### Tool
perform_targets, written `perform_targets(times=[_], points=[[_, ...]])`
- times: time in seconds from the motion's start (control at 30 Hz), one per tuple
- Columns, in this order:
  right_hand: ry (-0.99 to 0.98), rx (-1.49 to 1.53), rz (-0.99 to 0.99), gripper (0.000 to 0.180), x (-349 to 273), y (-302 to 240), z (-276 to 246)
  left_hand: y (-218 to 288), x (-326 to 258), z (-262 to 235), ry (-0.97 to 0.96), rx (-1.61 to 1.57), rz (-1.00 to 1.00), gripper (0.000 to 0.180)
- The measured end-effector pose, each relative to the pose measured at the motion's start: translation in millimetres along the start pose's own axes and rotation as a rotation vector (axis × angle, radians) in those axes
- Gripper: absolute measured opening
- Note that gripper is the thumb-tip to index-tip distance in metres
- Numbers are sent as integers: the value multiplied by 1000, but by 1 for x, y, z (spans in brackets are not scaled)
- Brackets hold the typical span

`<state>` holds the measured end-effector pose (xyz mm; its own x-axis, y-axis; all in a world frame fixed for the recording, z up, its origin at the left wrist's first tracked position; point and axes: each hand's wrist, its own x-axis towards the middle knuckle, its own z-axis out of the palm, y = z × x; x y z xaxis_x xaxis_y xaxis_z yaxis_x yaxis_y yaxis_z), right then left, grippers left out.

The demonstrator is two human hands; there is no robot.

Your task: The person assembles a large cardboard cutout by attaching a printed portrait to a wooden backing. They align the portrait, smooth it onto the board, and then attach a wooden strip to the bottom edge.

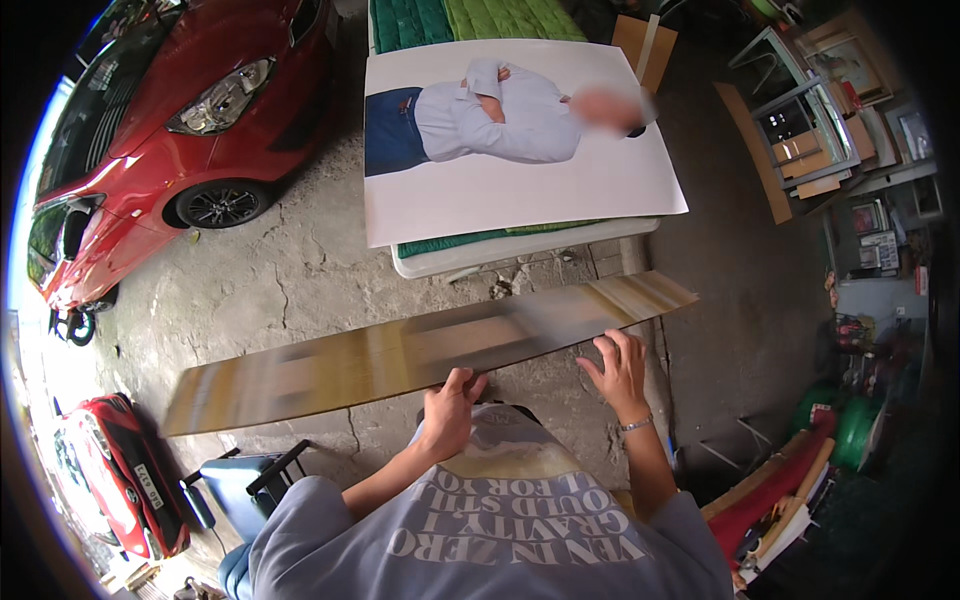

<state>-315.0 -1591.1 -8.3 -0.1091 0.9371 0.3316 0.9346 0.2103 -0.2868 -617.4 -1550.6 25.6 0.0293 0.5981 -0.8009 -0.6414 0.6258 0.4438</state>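
A long, flat board (400,352) with tan, grey and yellowish bands is stretched across in front of me, smeared a little by motion. It slants up toward the right. My left hand (450,412) is closed on its near edge, around the middle of its length. Farther right, my right hand (622,378) has its fingers apart and curved, with the fingertips at the same near edge; whether they touch it I cannot tell. Beyond the board, a large print of a person with folded arms (520,190) lies on a white table (430,265).
Green quilted cloth (500,22) lies under the print. A red car (150,140) stands at the left, another red car (125,475) lower down, near a dark chair (240,485). Frames and cardboard (810,140) lean at the right, above a green roll (862,430).
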Motion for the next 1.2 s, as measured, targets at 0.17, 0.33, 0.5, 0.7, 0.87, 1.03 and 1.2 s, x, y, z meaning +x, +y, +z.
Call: perform_targets(times=[0.17, 0.33, 0.5, 0.7, 0.87, 1.03, 1.2], points=[[-123, 131, -110, 46, 83, 29, 17, 26, -4, 48, -88, 89, 11, 9], [-144, 204, -229, 29, 100, 59, 40, 24, -1, 91, -174, 34, -30, 15], [-32, 296, -127, 29, 79, 113, 20, 12, -10, 155, -83, 246, -29, 24], [151, 229, -91, 24, 59, 244, -48, -64, 12, 279, -254, 453, 153, 32], [162, 232, 78, 13, 53, 388, -118, -174, 46, 405, -550, 644, 374, 31], [178, 116, 155, 29, 63, 526, -191, -239, 72, 476, -609, 1024, 307, 35], [139, 48, 229, 37, 115, 650, -213, -273, 117, 516, -482, 994, 328, 40]])
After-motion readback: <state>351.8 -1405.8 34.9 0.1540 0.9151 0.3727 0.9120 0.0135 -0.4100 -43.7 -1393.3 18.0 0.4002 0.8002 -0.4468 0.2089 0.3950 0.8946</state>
